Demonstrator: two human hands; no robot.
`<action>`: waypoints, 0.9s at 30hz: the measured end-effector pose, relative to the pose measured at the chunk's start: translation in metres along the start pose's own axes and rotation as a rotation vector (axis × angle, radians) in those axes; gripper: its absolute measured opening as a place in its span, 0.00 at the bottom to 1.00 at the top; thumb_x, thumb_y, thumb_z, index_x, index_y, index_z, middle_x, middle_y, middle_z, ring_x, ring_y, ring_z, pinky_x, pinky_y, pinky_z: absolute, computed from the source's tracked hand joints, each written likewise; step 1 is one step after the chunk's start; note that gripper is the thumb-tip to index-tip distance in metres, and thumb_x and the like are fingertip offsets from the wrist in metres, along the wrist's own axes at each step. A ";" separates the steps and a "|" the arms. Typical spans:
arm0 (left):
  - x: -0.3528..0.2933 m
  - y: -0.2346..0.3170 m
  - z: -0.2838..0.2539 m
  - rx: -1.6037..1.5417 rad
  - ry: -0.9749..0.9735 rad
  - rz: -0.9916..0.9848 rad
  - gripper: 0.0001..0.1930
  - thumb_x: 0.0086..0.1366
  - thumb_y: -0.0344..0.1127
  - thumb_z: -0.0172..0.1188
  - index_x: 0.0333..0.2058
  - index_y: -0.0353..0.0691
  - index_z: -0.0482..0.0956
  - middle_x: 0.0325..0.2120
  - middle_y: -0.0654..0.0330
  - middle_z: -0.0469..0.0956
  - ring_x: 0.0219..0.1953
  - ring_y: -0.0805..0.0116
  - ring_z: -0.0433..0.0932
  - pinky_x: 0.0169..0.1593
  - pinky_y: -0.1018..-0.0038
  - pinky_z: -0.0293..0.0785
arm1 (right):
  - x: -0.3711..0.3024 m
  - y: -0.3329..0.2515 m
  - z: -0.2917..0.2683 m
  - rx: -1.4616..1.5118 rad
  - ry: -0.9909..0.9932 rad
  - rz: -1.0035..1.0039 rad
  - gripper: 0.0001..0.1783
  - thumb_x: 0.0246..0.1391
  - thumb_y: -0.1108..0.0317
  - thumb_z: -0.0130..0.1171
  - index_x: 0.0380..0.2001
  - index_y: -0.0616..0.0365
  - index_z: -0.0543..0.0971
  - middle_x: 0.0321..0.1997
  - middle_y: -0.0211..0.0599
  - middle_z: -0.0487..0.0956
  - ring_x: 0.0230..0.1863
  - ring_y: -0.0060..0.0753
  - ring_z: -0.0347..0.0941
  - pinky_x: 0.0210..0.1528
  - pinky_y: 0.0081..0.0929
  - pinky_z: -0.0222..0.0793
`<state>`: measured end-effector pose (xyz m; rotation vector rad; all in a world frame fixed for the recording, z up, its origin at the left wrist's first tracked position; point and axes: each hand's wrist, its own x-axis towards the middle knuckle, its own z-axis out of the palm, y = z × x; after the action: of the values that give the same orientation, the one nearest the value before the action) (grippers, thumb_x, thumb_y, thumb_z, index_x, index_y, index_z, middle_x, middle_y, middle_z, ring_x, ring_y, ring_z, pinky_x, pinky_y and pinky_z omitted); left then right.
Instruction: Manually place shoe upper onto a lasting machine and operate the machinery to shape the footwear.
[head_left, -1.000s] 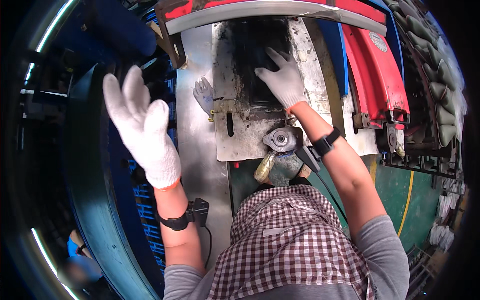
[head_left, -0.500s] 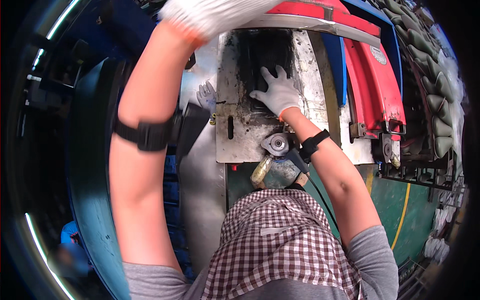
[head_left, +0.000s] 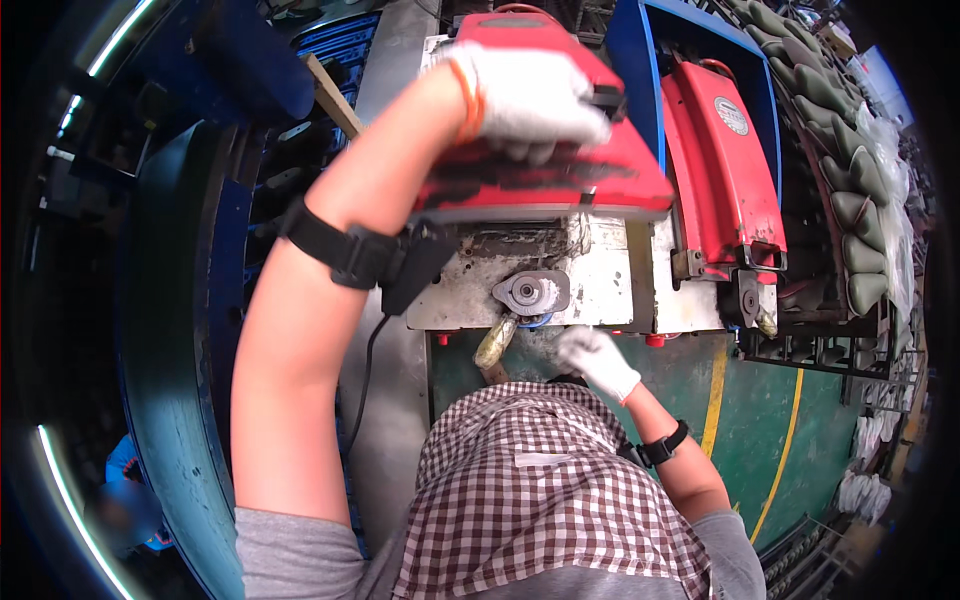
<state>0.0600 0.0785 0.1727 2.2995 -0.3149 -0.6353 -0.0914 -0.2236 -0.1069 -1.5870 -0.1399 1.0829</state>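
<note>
Left hand in white knit glove (head_left: 535, 100) lies over broad, tapering red metal cover (head_left: 625, 175); cover spreads toward its 5 o'clock, squared black handle (head_left: 608, 101) at 3. Fingers bent, blurred: cannot tell if gripping. Right hand in white knit glove (head_left: 597, 362) curled, contents hidden; cover at its 12, grey metal hub (head_left: 527, 291) at 10.

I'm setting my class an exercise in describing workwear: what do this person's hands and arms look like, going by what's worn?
Left hand and right hand wear white gloves, with orange edging visible at the left cuff. The left arm has a black strap with a boxy black device and black cable; the right has another black strap. Short grey sleeves cover the upper arms.
</note>
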 end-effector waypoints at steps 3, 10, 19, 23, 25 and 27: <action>0.008 -0.024 0.045 0.040 -0.079 -0.030 0.17 0.67 0.50 0.60 0.31 0.40 0.81 0.20 0.61 0.80 0.20 0.72 0.77 0.28 0.70 0.73 | 0.014 -0.004 0.012 0.085 -0.315 0.148 0.30 0.68 0.53 0.62 0.65 0.59 0.72 0.51 0.36 0.82 0.50 0.29 0.79 0.51 0.27 0.78; 0.015 -0.086 0.149 0.350 0.107 0.000 0.23 0.67 0.58 0.55 0.42 0.42 0.82 0.39 0.47 0.85 0.44 0.45 0.83 0.50 0.55 0.77 | 0.071 -0.010 0.064 0.610 -0.650 0.162 0.37 0.68 0.50 0.59 0.73 0.56 0.64 0.69 0.45 0.72 0.67 0.41 0.71 0.63 0.45 0.73; 0.011 -0.095 0.172 0.439 0.216 -0.081 0.20 0.68 0.57 0.57 0.40 0.45 0.81 0.32 0.49 0.85 0.38 0.46 0.85 0.44 0.51 0.79 | 0.055 -0.017 0.051 0.770 -0.565 0.338 0.12 0.68 0.54 0.60 0.42 0.50 0.77 0.31 0.28 0.77 0.36 0.34 0.78 0.38 0.30 0.73; 0.012 -0.088 0.171 0.444 0.227 -0.085 0.22 0.67 0.59 0.58 0.37 0.44 0.82 0.31 0.48 0.85 0.37 0.45 0.85 0.43 0.51 0.79 | 0.008 -0.022 -0.032 0.635 -0.281 0.249 0.15 0.68 0.56 0.61 0.48 0.54 0.78 0.26 0.25 0.75 0.23 0.23 0.70 0.24 0.24 0.61; 0.013 -0.087 0.176 0.385 0.296 -0.131 0.23 0.65 0.60 0.59 0.36 0.44 0.84 0.31 0.48 0.85 0.38 0.46 0.85 0.43 0.53 0.79 | -0.020 -0.024 -0.079 0.476 -0.091 0.090 0.16 0.68 0.57 0.60 0.51 0.56 0.79 0.30 0.27 0.78 0.28 0.22 0.73 0.30 0.25 0.67; 0.015 -0.086 0.181 0.207 0.470 -0.183 0.26 0.63 0.64 0.60 0.37 0.45 0.86 0.31 0.48 0.85 0.37 0.46 0.84 0.42 0.57 0.79 | -0.051 -0.026 -0.128 0.135 0.207 -0.078 0.16 0.68 0.59 0.61 0.52 0.56 0.79 0.35 0.30 0.81 0.36 0.23 0.77 0.38 0.26 0.73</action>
<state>-0.0198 0.0289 -0.0054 2.6088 0.0576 -0.1357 -0.0199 -0.3377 -0.0671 -1.5479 0.0105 0.8449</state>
